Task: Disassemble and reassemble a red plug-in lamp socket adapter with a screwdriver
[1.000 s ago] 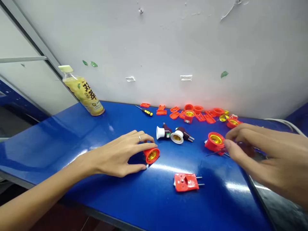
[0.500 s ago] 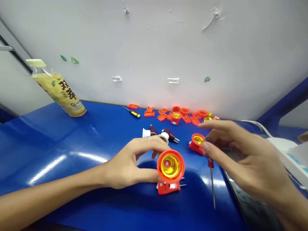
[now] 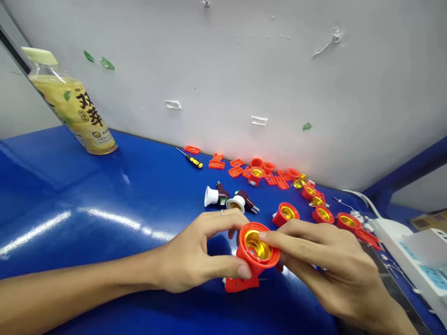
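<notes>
My left hand grips a red lamp socket between thumb and fingers, its round mouth tilted up toward me. Gold threaded metal lines the cup, and a flat red base with a thin metal prong hangs below. My right hand is closed at the socket's right side, one fingertip inside the gold cup and the other fingers partly hidden. A small dark red bit shows under those fingers; what it is I cannot make out. Just behind stands another red lamp socket. Two dark plug adapters with white sockets lie beyond.
Red covers and cups line the table's back edge by the wall. A black-and-yellow screwdriver lies at their left. A drink bottle stands far left. More red sockets and a white power strip are on the right.
My right hand has moved left onto the socket, a fingertip now in its cup. The red-handled screwdriver seen at that hand is out of sight. The socket has tilted, and the view has shifted.
</notes>
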Action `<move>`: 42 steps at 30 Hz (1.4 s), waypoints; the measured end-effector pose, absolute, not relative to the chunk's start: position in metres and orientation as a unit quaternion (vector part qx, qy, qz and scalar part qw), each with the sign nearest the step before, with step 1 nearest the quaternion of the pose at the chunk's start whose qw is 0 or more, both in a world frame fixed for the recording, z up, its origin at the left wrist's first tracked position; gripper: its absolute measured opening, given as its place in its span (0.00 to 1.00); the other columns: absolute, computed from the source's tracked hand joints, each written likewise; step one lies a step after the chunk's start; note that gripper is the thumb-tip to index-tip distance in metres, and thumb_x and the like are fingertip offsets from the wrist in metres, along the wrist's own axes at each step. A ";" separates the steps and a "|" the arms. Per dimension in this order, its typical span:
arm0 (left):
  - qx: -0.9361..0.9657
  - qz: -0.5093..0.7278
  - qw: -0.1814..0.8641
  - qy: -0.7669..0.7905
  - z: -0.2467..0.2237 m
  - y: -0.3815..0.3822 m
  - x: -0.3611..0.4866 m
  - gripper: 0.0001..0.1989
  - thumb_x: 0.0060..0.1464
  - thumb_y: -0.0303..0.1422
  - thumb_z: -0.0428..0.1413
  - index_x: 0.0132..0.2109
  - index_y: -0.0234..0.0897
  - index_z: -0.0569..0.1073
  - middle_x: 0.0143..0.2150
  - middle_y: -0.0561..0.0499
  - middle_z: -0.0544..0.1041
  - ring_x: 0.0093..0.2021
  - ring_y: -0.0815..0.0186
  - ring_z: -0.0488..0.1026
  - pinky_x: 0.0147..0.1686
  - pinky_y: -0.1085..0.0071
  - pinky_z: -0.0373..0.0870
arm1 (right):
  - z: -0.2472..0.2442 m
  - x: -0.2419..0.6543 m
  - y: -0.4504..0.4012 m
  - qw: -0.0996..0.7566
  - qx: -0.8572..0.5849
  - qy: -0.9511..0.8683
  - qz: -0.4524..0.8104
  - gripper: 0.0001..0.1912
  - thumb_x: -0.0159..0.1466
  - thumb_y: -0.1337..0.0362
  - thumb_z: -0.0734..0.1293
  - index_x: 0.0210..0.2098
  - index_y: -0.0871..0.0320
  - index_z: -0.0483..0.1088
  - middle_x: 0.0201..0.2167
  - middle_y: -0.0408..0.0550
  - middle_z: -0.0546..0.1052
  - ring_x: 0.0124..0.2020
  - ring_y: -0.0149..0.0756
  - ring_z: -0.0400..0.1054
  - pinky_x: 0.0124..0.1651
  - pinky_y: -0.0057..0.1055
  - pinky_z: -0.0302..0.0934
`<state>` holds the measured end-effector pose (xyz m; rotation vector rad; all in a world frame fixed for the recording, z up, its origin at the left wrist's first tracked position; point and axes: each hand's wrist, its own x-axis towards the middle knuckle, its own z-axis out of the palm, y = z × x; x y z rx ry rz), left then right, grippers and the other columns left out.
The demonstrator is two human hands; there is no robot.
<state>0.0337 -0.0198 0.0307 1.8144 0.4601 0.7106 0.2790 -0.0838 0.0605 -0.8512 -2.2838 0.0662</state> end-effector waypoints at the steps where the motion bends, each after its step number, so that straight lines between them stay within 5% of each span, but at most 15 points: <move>1: 0.758 0.304 0.541 0.202 0.030 -0.020 0.033 0.13 0.58 0.39 0.69 0.46 0.36 0.81 0.41 0.52 0.79 0.42 0.62 0.73 0.46 0.69 0.68 | 0.060 0.278 -0.083 0.346 -0.330 -0.878 0.017 0.15 0.74 0.73 0.63 0.55 0.57 0.76 0.40 0.48 0.83 0.31 0.29 0.76 0.30 0.25 0.65; 6: 0.760 0.298 0.541 0.202 0.030 -0.022 0.029 0.12 0.62 0.40 0.65 0.49 0.39 0.81 0.44 0.52 0.79 0.45 0.60 0.73 0.49 0.69 0.69 | 0.055 0.271 -0.080 0.374 -0.327 -0.868 -0.015 0.14 0.72 0.75 0.64 0.51 0.59 0.78 0.38 0.50 0.83 0.33 0.31 0.78 0.32 0.26 0.67; 12: 0.713 0.256 0.627 0.179 0.031 -0.017 0.028 0.17 0.71 0.45 0.53 0.53 0.42 0.81 0.46 0.50 0.79 0.51 0.57 0.73 0.57 0.66 0.68 | 0.057 0.264 -0.081 0.445 -0.387 -0.796 0.139 0.08 0.71 0.71 0.67 0.42 0.56 0.79 0.27 0.41 0.80 0.25 0.28 0.71 0.29 0.24 0.65; 24: 0.643 0.231 0.694 0.228 0.028 -0.014 0.038 0.31 0.67 0.59 0.50 0.36 0.34 0.78 0.32 0.49 0.74 0.33 0.64 0.65 0.38 0.68 0.66 | 0.064 0.253 -0.083 0.434 -0.474 -0.712 0.284 0.09 0.69 0.66 0.69 0.37 0.56 0.84 0.23 0.41 0.78 0.22 0.27 0.64 0.25 0.24 0.60; 27: 0.643 0.215 0.695 0.239 0.031 -0.015 0.038 0.32 0.62 0.62 0.56 0.29 0.35 0.74 0.29 0.51 0.71 0.32 0.65 0.65 0.36 0.69 0.64 | 0.066 0.248 -0.087 0.437 -0.452 -0.720 0.292 0.07 0.67 0.68 0.71 0.36 0.54 0.84 0.24 0.39 0.79 0.22 0.25 0.66 0.25 0.21 0.61; 31: 0.634 0.197 0.703 0.256 0.034 -0.016 0.036 0.24 0.57 0.54 0.66 0.33 0.35 0.78 0.29 0.54 0.71 0.32 0.67 0.63 0.34 0.72 0.61 | 0.066 0.249 -0.086 0.435 -0.443 -0.727 0.294 0.06 0.67 0.69 0.72 0.36 0.54 0.83 0.24 0.37 0.78 0.23 0.24 0.66 0.26 0.21 0.60; 37: 0.636 0.184 0.706 0.251 0.038 -0.018 0.029 0.22 0.56 0.55 0.65 0.40 0.38 0.84 0.36 0.50 0.80 0.39 0.60 0.73 0.43 0.68 0.70 | 0.061 0.252 -0.087 0.424 -0.398 -0.770 0.263 0.04 0.68 0.69 0.72 0.37 0.58 0.81 0.25 0.38 0.77 0.24 0.24 0.65 0.30 0.23 0.60; 42: 0.660 0.182 0.695 0.219 0.039 -0.012 0.024 0.25 0.57 0.59 0.63 0.38 0.40 0.82 0.36 0.51 0.76 0.38 0.61 0.70 0.41 0.70 0.68 | 0.058 0.257 -0.088 0.394 -0.360 -0.819 0.211 0.04 0.70 0.65 0.72 0.42 0.57 0.82 0.26 0.39 0.76 0.26 0.24 0.65 0.33 0.22 0.61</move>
